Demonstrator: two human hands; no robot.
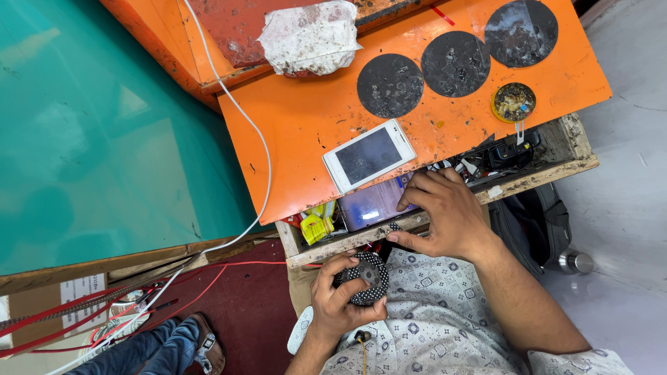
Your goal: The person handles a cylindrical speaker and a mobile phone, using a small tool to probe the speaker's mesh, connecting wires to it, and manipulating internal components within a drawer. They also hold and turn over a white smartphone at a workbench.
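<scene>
Hands busy at the open drawer under the orange tabletop

Left hand point(340, 295) has its fingers wrapped round a round perforated black speaker point(363, 278) down at the lap; right hand point(441, 212) rests loosely open, fingertips on a purple phone point(372, 203) in the drawer point(556, 149). A white phone point(368, 155) lies just above on the tabletop point(313, 118).

The table top point(313, 118) is orange with three black circles point(390, 85). The phone point(369, 155) is white. The round thing point(365, 278) is black with white dots.
</scene>
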